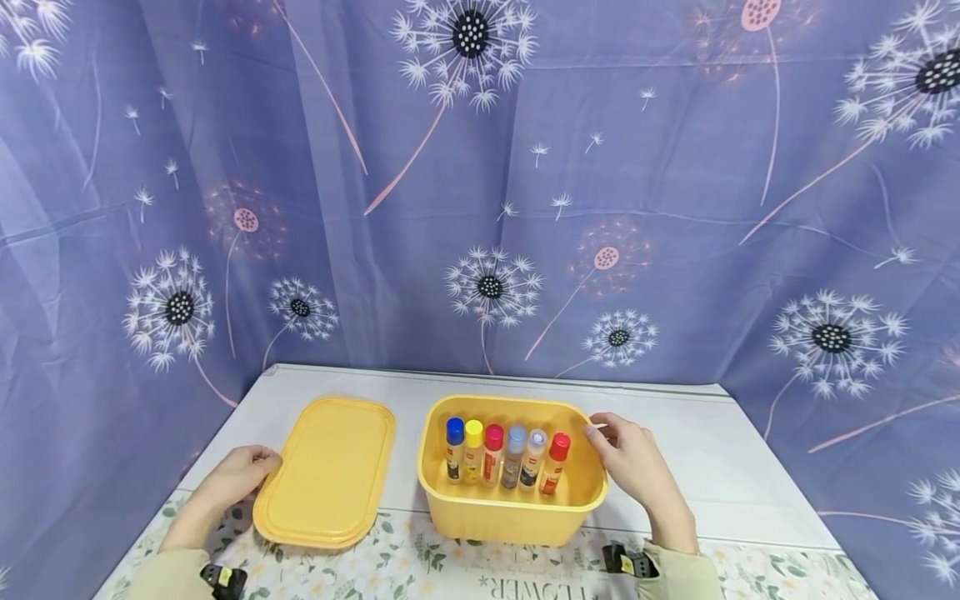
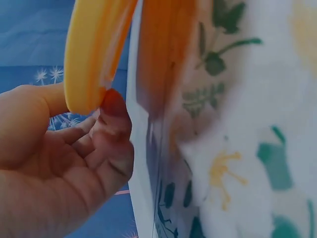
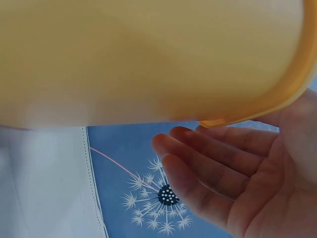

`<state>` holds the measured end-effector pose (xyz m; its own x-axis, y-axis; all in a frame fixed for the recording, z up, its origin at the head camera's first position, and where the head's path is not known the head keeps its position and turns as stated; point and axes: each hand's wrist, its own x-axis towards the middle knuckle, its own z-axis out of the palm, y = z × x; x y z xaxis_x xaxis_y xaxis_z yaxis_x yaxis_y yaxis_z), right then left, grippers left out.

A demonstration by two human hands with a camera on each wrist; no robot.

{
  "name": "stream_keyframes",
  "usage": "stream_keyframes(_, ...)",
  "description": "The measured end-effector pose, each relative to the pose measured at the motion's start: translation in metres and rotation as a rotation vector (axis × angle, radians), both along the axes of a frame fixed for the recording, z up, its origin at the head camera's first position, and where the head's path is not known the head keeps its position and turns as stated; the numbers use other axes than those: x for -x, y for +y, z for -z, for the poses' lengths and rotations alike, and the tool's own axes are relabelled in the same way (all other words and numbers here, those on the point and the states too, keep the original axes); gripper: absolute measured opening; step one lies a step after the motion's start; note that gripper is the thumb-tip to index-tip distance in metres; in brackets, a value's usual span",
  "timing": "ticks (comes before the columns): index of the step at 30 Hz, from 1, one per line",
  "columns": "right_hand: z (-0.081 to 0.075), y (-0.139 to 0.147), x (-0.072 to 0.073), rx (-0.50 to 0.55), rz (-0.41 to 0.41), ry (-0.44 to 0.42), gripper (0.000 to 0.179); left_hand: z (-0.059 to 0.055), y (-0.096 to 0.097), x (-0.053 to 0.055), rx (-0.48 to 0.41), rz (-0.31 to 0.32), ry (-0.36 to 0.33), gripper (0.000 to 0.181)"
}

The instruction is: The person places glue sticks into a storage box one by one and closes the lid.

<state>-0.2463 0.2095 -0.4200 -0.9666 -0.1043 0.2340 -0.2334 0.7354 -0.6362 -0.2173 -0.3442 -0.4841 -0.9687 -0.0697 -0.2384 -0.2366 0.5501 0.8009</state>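
Note:
My left hand (image 1: 238, 475) pinches the left edge of a flat yellow lid (image 1: 330, 475), thumb on one face and fingers on the other. In the left wrist view the lid's edge (image 2: 91, 59) stands between thumb and fingers, apart from the patterned cloth below. With my right hand (image 1: 637, 458) I hold the right rim of a yellow plastic box (image 1: 510, 521), the thumb over the rim. Seen from the right wrist, the fingers lie loosely bent beside the box's outer wall (image 3: 148, 64). Several small tubes (image 1: 492, 454) with blue, yellow, red and pale caps stand in a row inside the box.
The white table (image 1: 697, 442) has a flower-print cloth (image 1: 405, 554) along its front. A purple dandelion-print curtain (image 1: 420, 275) hangs behind it and at both sides. Each wrist wears a black strap (image 1: 630, 562).

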Motion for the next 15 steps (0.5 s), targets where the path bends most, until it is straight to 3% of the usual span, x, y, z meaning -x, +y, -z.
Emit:
stream_keyframes(6, -0.0027, -0.0001, -0.001, 0.002, -0.006, 0.006, 0.028, -0.0003, -0.0007, -0.0005, -0.13, 0.044, -0.026, 0.041)
stream_keyframes(15, -0.0073, 0.0003, 0.0005, -0.019, -0.019, 0.03, 0.028, -0.0091, 0.002, -0.0054, -0.266, 0.075, 0.026, 0.054)
